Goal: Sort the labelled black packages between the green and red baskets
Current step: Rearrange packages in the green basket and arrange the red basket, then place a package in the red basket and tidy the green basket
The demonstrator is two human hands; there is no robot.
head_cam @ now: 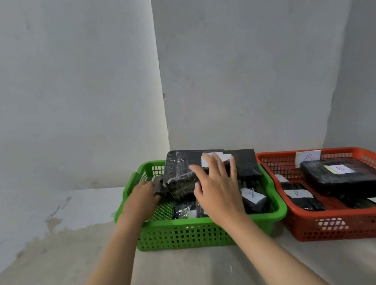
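Package (pixel 212 170), large, black, plastic-wrapped, white label on top, is propped tilted across the back of the green basket (pixel 195 233) on smaller packages; right hand (pixel 217 186) is laid on it with fingers spread and straight; left hand (pixel 142 202) is reached into the basket's left end, its fingertips hidden against the package's side, so its grip cannot be told; red basket (pixel 353 225) is set just beside on the right, with labelled black packages (pixel 346 175) inside; both are stood on a stained floor (pixel 53 258) against a pale wall (pixel 53 88).
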